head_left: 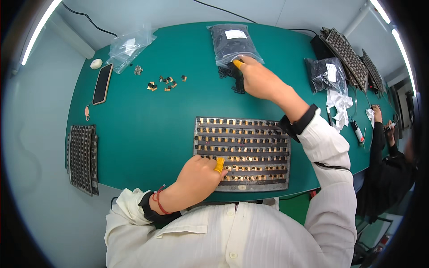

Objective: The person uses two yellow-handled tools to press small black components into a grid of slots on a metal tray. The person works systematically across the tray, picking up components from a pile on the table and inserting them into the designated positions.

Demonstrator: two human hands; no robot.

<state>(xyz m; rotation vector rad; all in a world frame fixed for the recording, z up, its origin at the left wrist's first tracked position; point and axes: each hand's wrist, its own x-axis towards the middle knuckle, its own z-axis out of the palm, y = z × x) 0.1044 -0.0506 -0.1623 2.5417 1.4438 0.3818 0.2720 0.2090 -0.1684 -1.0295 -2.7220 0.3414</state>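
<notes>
My left hand (196, 178), with a yellow finger cot, rests at the lower left of a metal tray (241, 188). Its fingers are curled in over the tray's rows of small black-and-gold parts (241, 158), and whatever they hold is hidden. Farther off, my right hand (260, 79) is at the mouth of a clear plastic bag (234, 42) filled with black pieces. Its fingers are bent together, one in a yellow cot, and their tips are partly hidden. Loose small black pieces (238, 82) lie spilled beside that hand.
Left on the green table (143, 134) are a phone (103, 84), a plastic bag (129, 47) and loose black-and-gold parts (168, 81). Stacked trays (81, 158) stand at the left edge. At right are another black-filled bag (325, 76), more trays (346, 56) and a co-worker (389, 174).
</notes>
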